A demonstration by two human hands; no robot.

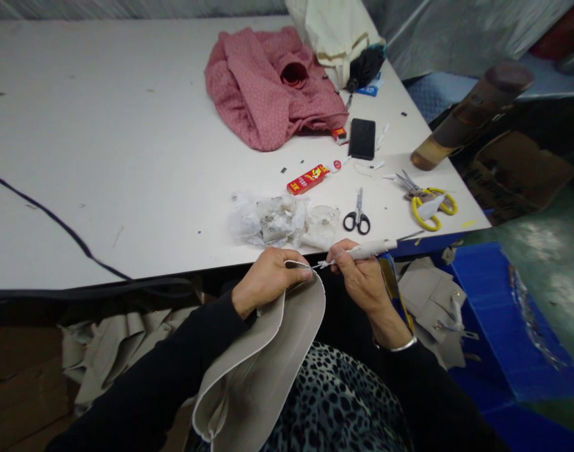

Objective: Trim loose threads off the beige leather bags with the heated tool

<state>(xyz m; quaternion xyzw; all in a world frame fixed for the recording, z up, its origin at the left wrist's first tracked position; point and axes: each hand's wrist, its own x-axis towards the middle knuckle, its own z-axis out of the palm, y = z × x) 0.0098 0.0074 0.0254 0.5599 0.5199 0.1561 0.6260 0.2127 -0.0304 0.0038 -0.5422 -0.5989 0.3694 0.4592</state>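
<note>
My left hand (272, 280) pinches the upper rim of a beige, open bag-like piece (287, 351), thumb on one side and fingers on the other. The piece hangs down over my lap, its pale edges curving apart. In my right hand (362, 276) is a slim tool with a white wrapped handle (372, 249). Its whitish, clumped tip reaches the rim beside my left thumb; whether it touches cannot be made out. A thin dark rod sticks out of the handle's other end. Black-handled scissors (357, 216) lie on the table just beyond my right hand.
On the white table (103, 125) are crumpled clear plastic (277, 220), a red glue box (308, 179), yellow-handled scissors (427, 202), a black phone-like slab (362, 139) and pink cloth (263, 88). A tall brown bottle (470, 119) stands at right. Beige pieces (428, 289) fill a blue bin (485, 314).
</note>
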